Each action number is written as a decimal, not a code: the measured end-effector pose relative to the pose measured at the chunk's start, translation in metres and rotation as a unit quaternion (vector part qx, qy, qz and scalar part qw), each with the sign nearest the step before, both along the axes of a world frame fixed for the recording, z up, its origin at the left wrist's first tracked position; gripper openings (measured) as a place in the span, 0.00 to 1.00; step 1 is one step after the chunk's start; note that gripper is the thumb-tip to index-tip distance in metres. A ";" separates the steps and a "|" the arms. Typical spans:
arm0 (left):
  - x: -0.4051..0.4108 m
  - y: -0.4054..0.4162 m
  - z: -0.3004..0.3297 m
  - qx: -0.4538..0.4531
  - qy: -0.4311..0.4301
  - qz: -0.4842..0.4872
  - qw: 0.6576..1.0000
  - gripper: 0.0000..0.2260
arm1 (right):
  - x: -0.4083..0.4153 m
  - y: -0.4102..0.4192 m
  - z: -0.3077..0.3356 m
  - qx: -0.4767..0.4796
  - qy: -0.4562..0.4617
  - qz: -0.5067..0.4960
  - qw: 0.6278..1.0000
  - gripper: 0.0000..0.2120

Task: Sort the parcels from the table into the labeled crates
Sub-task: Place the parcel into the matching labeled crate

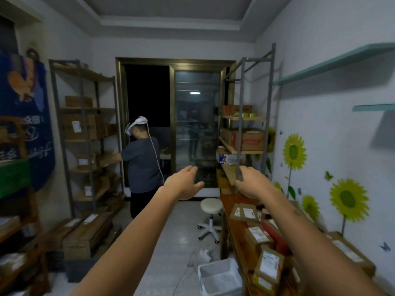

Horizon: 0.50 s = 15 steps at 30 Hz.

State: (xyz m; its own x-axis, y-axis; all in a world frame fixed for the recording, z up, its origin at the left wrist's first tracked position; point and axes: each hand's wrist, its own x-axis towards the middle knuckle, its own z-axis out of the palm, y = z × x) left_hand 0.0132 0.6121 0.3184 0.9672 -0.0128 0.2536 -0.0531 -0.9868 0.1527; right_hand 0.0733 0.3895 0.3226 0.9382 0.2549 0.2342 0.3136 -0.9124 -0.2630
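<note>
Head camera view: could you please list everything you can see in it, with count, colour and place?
Brown cardboard parcels: several, white labels, on the wooden table.
Wooden table: one, brown, along the right wall.
White mesh plastic crate: one, on the floor beside the table, nothing visible inside.
White round stool: one, on wheels, at the table's far end.
Grey metal shelf racks: two, left and right of the door, holding cardboard boxes.
Other person in a grey shirt: one, white headset, reaching into the left rack.
Yellow sunflower wall stickers: several, right wall.
Left hand: open, raised, holding nothing.
Right hand: raised; fingers blurred.
</note>
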 end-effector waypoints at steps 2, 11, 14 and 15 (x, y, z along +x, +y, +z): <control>0.051 0.015 -0.011 -0.002 0.008 -0.003 1.000 0.32 | 0.043 0.009 -0.011 -0.005 -0.002 -0.014 1.000 0.27; 0.285 -0.027 -0.040 -0.019 0.048 -0.124 0.991 0.28 | 0.192 -0.063 -0.042 -0.002 0.014 -0.172 0.985 0.26; 0.345 -0.088 -0.064 0.005 0.084 -0.199 0.976 0.30 | 0.215 -0.117 -0.059 -0.003 0.043 -0.247 0.968 0.28; 0.363 -0.110 -0.071 0.013 0.094 -0.225 0.970 0.30 | 0.221 -0.135 -0.067 0.001 0.055 -0.268 0.962 0.28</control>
State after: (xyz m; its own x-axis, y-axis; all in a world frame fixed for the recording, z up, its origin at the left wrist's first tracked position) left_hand 0.3764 0.5021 0.2471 0.8916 -0.4479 0.0663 -0.4523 -0.8742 0.1768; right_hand 0.2944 0.2543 0.2558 0.9540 -0.2725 0.1254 -0.2314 -0.9345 -0.2706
